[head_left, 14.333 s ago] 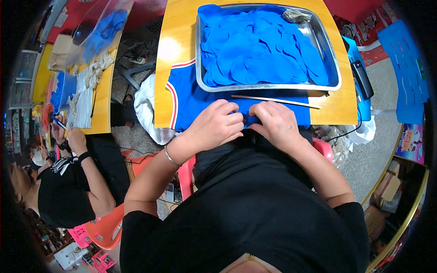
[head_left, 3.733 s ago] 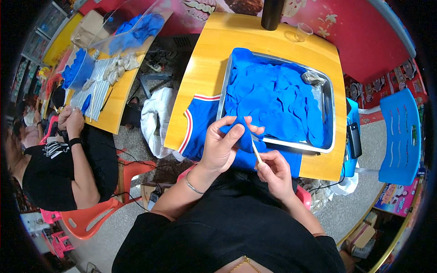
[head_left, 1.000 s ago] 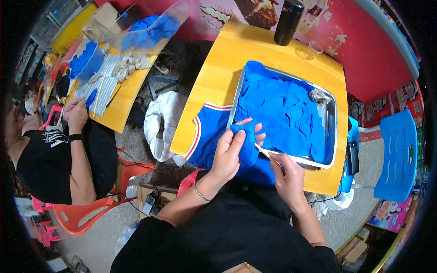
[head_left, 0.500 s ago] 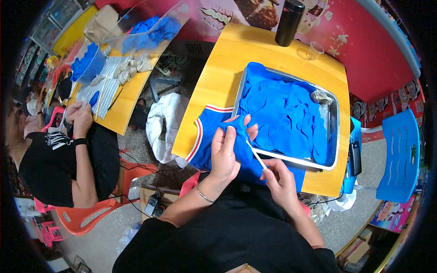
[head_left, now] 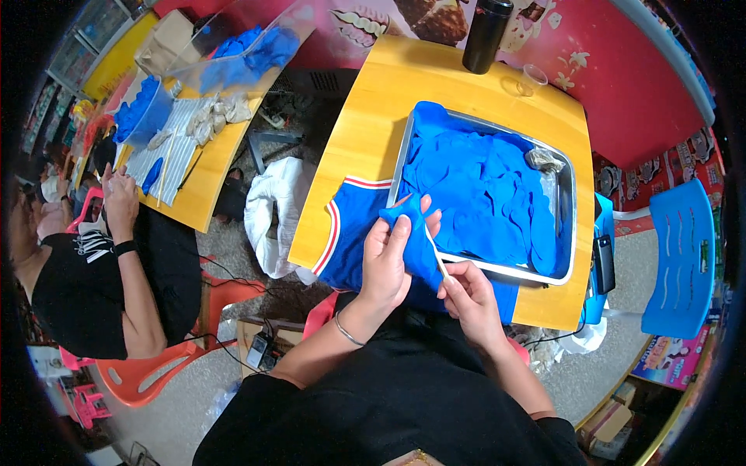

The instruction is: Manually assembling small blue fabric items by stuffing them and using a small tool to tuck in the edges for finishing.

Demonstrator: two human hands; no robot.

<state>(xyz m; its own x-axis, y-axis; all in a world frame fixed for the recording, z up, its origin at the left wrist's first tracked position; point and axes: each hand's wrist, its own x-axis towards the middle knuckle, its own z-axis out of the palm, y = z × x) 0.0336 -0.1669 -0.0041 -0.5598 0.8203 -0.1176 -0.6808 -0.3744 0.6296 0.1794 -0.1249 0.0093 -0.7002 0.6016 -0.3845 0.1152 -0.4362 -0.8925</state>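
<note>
My left hand point(head_left: 388, 260) holds a blue glove point(head_left: 420, 242) up in front of me, fingers wrapped around it. My right hand point(head_left: 466, 293) pinches a thin white stick point(head_left: 435, 252) whose far end reaches into the glove. Both hands hover over a blue jersey point(head_left: 350, 233) with red and white trim, spread on the yellow table point(head_left: 373, 132). Just beyond them a metal tray point(head_left: 561, 233) is heaped with several more blue gloves point(head_left: 482, 186).
A black bottle point(head_left: 486, 35) and a clear cup point(head_left: 533, 76) stand at the table's far edge. A white cloth point(head_left: 276, 210) hangs left of the table. Another person point(head_left: 93, 264) sits at a second yellow table point(head_left: 194, 147) on the left. A blue chair point(head_left: 684, 264) stands right.
The glove has come out of the tray into my left hand, and my right hand now works the stick into it. My head has tilted, shifting the table in view.
</note>
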